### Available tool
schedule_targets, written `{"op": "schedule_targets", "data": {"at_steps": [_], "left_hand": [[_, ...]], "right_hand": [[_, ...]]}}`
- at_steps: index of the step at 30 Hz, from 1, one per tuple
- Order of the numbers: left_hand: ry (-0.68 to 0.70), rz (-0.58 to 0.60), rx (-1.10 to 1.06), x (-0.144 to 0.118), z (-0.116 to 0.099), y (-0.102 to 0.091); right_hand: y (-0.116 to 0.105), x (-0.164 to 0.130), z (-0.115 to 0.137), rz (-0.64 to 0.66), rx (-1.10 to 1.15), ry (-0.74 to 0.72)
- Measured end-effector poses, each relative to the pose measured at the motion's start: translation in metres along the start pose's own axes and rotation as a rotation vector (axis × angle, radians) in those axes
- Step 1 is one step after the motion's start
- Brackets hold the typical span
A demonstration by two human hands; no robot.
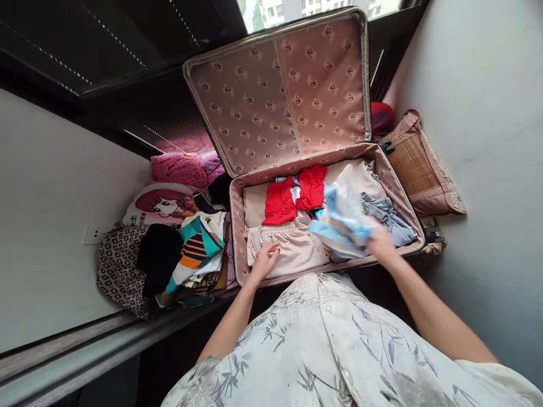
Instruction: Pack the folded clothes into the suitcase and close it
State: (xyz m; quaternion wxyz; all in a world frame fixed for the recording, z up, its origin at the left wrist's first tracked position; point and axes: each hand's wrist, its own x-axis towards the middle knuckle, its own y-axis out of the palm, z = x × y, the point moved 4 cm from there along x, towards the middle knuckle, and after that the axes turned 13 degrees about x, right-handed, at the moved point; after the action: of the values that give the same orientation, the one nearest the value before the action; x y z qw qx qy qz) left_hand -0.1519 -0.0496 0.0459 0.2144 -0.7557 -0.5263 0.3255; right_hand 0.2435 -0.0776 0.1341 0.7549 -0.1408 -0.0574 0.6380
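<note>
Two hands apart, left hand (265, 260) laid flat on soft beige shorts (292, 249), crinkly blue bundle (341, 223) gripped by right hand (380, 243), suitcase (237, 237) opened wide.

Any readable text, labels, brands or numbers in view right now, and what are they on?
None can be read.
suitcase lid lining: a repeated small emblem, too small to tell whether it holds letters.
cartoon cushion: small dark marks by its left edge, too blurred to read.
light blue plastic bag in the right hand: no legible print.
beige shorts under the left hand: no label visible.
</note>
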Motion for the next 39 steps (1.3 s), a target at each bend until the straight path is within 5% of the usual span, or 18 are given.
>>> {"op": "schedule_targets", "data": {"at_steps": [3, 5, 10, 14, 18, 21, 23, 26, 30, 34, 39], "left_hand": [[-0.027, -0.009, -0.031, -0.014, 0.018, -0.006], [-0.024, -0.018, -0.045, -0.020, 0.025, -0.010], [0.015, -0.011, -0.049, -0.022, 0.023, -0.016], [0.098, 0.009, -0.019, -0.024, 0.004, -0.027], [0.275, 0.008, 0.079, -0.027, -0.013, -0.065], [0.348, -0.088, 0.091, -0.016, -0.004, -0.121], [0.292, -0.203, 0.048, 0.005, 0.018, -0.170], [0.003, -0.338, -0.125, 0.056, 0.075, -0.245], [-0.408, -0.202, -0.142, 0.129, 0.143, -0.300], [-0.436, -0.095, 0.059, 0.191, 0.169, -0.301], [-0.301, 0.024, 0.358, 0.254, 0.172, -0.252]], "right_hand": [[0.069, -0.019, -0.027, 0.332, -0.442, 0.080], [0.094, -0.024, -0.036, 0.466, -0.737, 0.050], [0.132, -0.001, -0.037, 0.414, -0.968, -0.171], [0.176, 0.012, -0.068, 0.521, -1.023, -0.229], [0.206, 0.012, -0.109, 0.555, -1.103, -0.193], [0.209, 0.009, -0.118, 0.501, -1.122, -0.226], [0.207, 0.004, -0.113, 0.459, -1.122, -0.234], [0.206, -0.006, -0.093, 0.365, -1.096, -0.254], [0.212, -0.024, -0.069, 0.242, -0.988, -0.265], [0.209, -0.049, -0.060, 0.169, -0.891, -0.272], [0.190, -0.072, -0.057, 0.082, -0.822, -0.347]]}}
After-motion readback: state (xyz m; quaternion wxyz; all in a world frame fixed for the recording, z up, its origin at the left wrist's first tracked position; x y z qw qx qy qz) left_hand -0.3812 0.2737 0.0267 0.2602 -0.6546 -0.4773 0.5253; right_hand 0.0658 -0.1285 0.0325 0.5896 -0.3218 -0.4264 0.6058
